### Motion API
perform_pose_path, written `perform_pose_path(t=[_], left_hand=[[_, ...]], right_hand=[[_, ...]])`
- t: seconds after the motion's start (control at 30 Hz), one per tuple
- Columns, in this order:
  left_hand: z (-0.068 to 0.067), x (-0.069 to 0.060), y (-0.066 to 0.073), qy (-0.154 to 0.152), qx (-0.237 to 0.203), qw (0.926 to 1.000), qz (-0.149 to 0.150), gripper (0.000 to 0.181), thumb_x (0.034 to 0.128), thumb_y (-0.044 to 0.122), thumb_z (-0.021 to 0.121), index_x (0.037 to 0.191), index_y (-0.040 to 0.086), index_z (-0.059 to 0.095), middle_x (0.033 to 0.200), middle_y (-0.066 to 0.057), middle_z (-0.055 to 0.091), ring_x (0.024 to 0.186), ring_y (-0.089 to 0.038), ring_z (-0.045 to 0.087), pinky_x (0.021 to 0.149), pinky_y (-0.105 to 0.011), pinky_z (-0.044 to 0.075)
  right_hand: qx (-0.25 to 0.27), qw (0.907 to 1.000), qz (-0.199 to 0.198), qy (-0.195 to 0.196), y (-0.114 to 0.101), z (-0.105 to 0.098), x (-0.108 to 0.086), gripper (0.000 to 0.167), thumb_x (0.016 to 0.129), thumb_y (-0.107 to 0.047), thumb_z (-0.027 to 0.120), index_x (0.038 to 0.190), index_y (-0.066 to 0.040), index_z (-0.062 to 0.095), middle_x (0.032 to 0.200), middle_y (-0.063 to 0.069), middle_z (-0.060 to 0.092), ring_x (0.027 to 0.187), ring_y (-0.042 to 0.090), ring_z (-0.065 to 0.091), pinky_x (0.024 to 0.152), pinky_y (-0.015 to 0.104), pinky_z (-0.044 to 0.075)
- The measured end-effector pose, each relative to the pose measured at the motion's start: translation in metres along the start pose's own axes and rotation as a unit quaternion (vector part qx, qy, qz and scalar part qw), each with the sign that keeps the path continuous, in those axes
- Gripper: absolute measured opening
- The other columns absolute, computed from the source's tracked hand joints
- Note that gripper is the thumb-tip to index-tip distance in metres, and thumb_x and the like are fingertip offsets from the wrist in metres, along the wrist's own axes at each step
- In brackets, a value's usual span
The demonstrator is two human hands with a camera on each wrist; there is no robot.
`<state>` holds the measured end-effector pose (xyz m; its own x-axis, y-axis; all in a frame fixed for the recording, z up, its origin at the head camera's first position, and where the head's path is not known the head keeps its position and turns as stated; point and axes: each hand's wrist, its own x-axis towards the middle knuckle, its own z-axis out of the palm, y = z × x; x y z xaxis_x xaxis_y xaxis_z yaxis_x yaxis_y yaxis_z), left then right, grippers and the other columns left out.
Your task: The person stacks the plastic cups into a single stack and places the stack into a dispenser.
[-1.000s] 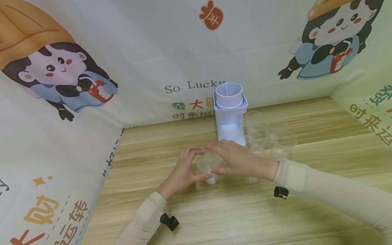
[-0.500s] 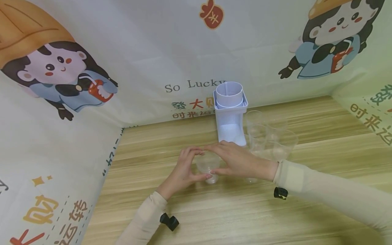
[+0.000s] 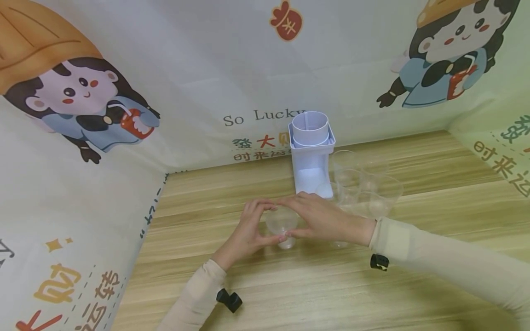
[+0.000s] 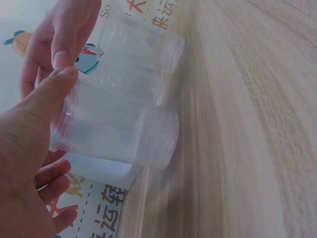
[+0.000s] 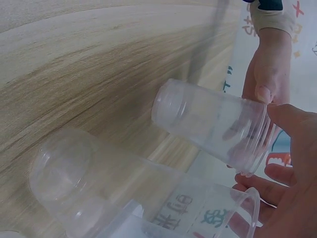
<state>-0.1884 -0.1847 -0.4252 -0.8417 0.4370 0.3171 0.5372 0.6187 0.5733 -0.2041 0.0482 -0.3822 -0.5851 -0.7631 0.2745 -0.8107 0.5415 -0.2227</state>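
1. In the middle of the head view, slightly below centre, the clear cup (image 3: 282,225) was upright between the two hands; I could not tell whether its base touched the wooden table (image 3: 290,294).
2. The left hand (image 3: 245,231) held the cup from its left side in the frame, thumb at the near side of the rim and fingers curved round the far side.
3. The right hand (image 3: 325,218) held the same cup from the opposite side, its thumb meeting or nearly meeting the left thumb; the grip was as wide as the cup's mouth.
4. In the right wrist view, several ridges lay close together near the cup's rim; whether it was a single cup or a nested stack could not be told.
5. Right of centre in the head view stood a group of clear cups (image 3: 380,195), partly behind the right forearm.
6. Just above the right hand in the frame stood a pale dispenser-like stand (image 3: 311,158), with a round tube at its top.
7. A printed backdrop (image 3: 198,59) filled the upper part, with "So Lucky" lettering near centre and a cartoon figure at upper left and upper right.
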Motion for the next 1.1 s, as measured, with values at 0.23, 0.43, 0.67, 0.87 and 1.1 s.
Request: perform_pose_path(t=[0.23,0.43,0.67,0.87,1.1], left_hand=[[-0.002,-0.001,0.003,-0.005,-0.001,1.0000,-0.005,0.067,0.0753,0.031,0.086,0.127,0.006,0.052,0.139,-0.012,0.047,0.137,-0.033,0.036,0.112,-0.058,0.034],[-0.003,-0.001,0.004,-0.007,-0.005,1.0000,-0.004,0.068,0.0749,0.031,0.087,0.127,0.006,0.052,0.139,-0.012,0.046,0.136,-0.033,0.036,0.111,-0.057,0.034],[-0.003,-0.001,0.004,-0.011,-0.009,0.9999,-0.001,0.069,0.0737,0.029,0.088,0.128,0.006,0.052,0.140,-0.018,0.047,0.136,-0.035,0.035,0.111,-0.058,0.033],[-0.004,0.000,0.005,-0.014,-0.007,0.9998,-0.011,0.070,0.0727,0.030,0.088,0.128,0.007,0.052,0.140,-0.015,0.047,0.137,-0.035,0.035,0.112,-0.058,0.033],[-0.004,-0.001,0.005,-0.014,-0.005,0.9997,-0.020,0.072,0.0735,0.031,0.088,0.131,0.008,0.051,0.141,-0.012,0.046,0.137,-0.034,0.035,0.112,-0.057,0.034]], right_hand=[[0.005,1.0000,0.001,-0.001,0.000,-0.001,0.000,0.072,0.087,-0.044,0.072,0.146,-0.013,0.045,0.142,0.004,0.059,0.124,0.022,0.057,0.105,0.040,0.046],[0.019,0.9997,0.015,-0.002,0.000,-0.005,0.001,0.073,0.086,-0.045,0.073,0.145,-0.012,0.046,0.139,0.005,0.061,0.124,0.024,0.057,0.106,0.043,0.046],[0.006,0.9992,0.035,0.020,0.008,-0.019,0.000,0.070,0.086,-0.043,0.074,0.142,-0.009,0.049,0.131,0.008,0.065,0.118,0.026,0.060,0.100,0.044,0.049],[0.016,0.9974,0.067,0.019,0.020,-0.029,-0.002,0.072,0.085,-0.038,0.076,0.144,-0.008,0.048,0.134,0.011,0.063,0.120,0.031,0.059,0.100,0.048,0.050],[0.002,0.9955,0.085,0.043,0.041,-0.040,-0.009,0.071,0.082,-0.035,0.079,0.138,-0.003,0.051,0.128,0.020,0.065,0.115,0.038,0.062,0.094,0.052,0.052]])
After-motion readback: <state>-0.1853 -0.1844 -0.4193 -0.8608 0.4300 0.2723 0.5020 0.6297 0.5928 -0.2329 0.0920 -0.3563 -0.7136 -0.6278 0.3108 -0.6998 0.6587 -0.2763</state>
